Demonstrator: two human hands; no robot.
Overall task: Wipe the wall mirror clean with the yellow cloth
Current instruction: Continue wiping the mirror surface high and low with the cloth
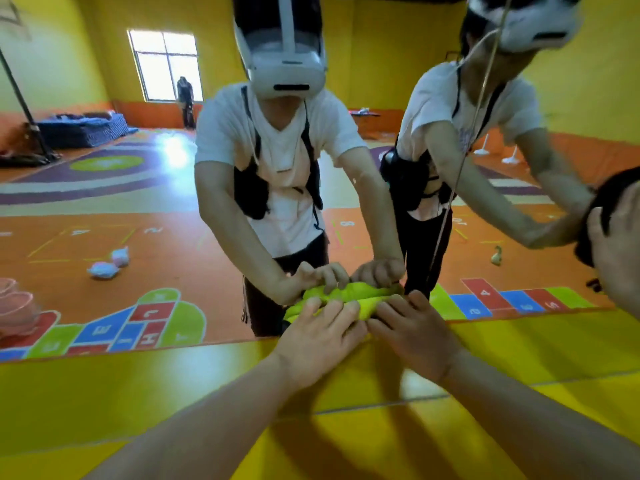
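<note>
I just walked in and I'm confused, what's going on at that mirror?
A person wearing a head camera is working at the wall mirror. Their left hand and right hand sit side by side, both gripping a bunched yellow cloth and holding it against the glass at the mirror's bottom edge, just above the yellow wall panel. The reflection shows their fingers curled over the cloth.

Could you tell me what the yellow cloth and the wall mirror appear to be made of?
Yellow cloth: likely soft microfibre or woven fabric, matte; it bunches into folds. Wall mirror: glass, glossy; it reflects the room clearly.
</note>
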